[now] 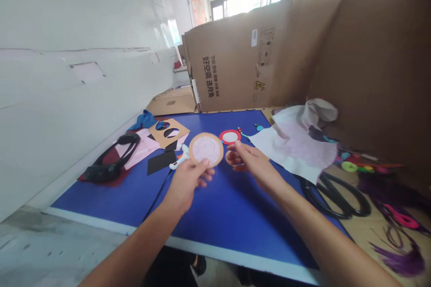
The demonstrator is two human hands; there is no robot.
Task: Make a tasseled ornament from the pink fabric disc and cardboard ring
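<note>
Far left, the white wall (50, 80) filled the frame's upper corner, and below it a black headset (103, 172) sat at the edge of the blue tabletop (208, 215). Next came a pink sheet (143, 150), with a crumpled blue cloth (145, 119) just beyond it. Then, left of centre, there was a black sheet (160, 163), and above it a tan card (184, 131) with two round holes cut through! A white glue gun (180, 159) lay beside them, its dark cord running down the frame.

Now the middle, and there was the action: the left hand (188, 181) pinched a round disc (205, 149) between thumb and fingers, its pale face framed by a tan rim, up off the table at centre frame. Just right of it lay a red ring (230, 136) with a white middle, below the tall cardboard wall (235, 63). Close by, the right hand (251, 161) hung with fingers curled; with the blur there, I could not tell whether they gripped anything.

On to the right: a white cloth (292, 139) lay rumpled, black loops (336, 204) below it, and lower right, a pink handle (400, 216) beside purple strands (402, 258).
</note>
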